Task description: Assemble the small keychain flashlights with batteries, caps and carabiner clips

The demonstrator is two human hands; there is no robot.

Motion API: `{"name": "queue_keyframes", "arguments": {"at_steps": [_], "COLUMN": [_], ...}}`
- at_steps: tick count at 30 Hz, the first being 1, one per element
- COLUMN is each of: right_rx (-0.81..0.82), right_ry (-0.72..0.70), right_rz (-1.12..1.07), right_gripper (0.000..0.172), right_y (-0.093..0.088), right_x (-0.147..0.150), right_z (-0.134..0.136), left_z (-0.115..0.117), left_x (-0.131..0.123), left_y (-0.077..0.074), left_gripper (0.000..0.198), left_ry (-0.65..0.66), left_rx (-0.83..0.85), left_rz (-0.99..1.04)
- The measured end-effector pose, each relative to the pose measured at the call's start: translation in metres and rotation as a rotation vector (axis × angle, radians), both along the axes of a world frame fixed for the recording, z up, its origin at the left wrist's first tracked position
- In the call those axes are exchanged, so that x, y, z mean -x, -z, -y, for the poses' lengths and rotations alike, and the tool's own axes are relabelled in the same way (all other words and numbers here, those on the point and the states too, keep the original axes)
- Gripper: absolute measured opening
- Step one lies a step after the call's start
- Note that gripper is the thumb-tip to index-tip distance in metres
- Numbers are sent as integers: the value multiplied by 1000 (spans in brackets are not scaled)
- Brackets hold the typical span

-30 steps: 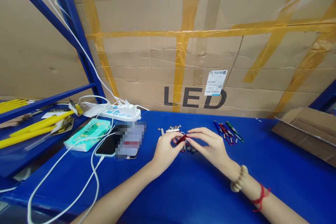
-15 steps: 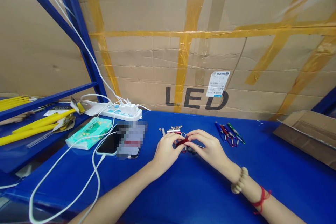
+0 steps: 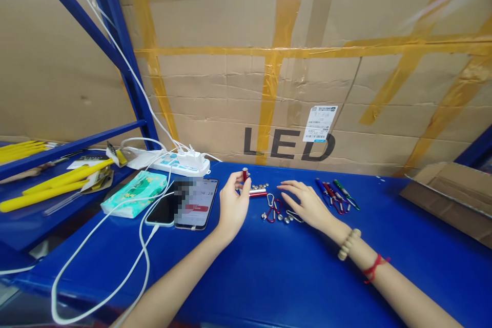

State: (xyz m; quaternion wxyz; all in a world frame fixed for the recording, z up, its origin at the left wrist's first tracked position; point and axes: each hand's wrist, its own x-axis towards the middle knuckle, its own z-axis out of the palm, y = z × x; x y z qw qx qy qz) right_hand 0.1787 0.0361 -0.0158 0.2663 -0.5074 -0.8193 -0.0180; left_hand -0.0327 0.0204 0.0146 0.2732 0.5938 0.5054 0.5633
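The one camera sits on the person's head, facing forward and down across the blue tabletop [image 3: 265, 271], near enough to catch the left hand [image 3: 233, 207] and right hand [image 3: 309, 207] mid-view, the taped LED carton [image 3: 215, 100] upright beyond them.

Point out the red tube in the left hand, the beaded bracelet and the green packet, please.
Red tube [image 3: 245, 176]: head view, on the side of its exposed upper part.
Beaded bracelet [image 3: 349, 245]: head view, on the beads midway along its visible row.
Green packet [image 3: 135, 187]: head view, on its top face.
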Motion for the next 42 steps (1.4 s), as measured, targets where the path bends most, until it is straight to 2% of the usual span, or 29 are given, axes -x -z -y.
{"name": "queue_keyframes", "arguments": {"at_steps": [6, 10, 14, 19, 24, 35, 39, 42], "right_rx": [111, 95, 33, -37, 26, 190, 183, 95], "right_ry": [-15, -47, -63, 27, 117, 119, 116, 83], "right_rz": [184, 306, 337, 259, 141, -172, -180, -214], "right_gripper": [39, 39, 34, 19, 18, 9, 8, 5], "right_y": [2, -1, -1, -2, 2, 11, 10, 0], "right_x": [3, 7, 5, -1, -1, -3, -1, 2], "right_z": [-27, -38, -36, -27, -23, -26, -25, -17], "left_z": [0, 1, 4, 8, 9, 7, 7, 6], "left_x": [-2, -2, -3, -6, -8, -12, -13, -13], "left_y": [4, 5, 2, 0, 3, 11, 12, 13], "left_gripper": [13, 10, 8, 6, 8, 8, 8, 9], "left_ry": [55, 107, 149, 194, 230, 262, 262, 260], "left_rx": [-5, -16, -2, -6, 3, 18, 10, 19], "left_rz": [-26, -43, -65, -135, -180, -244, -257, -256]}}
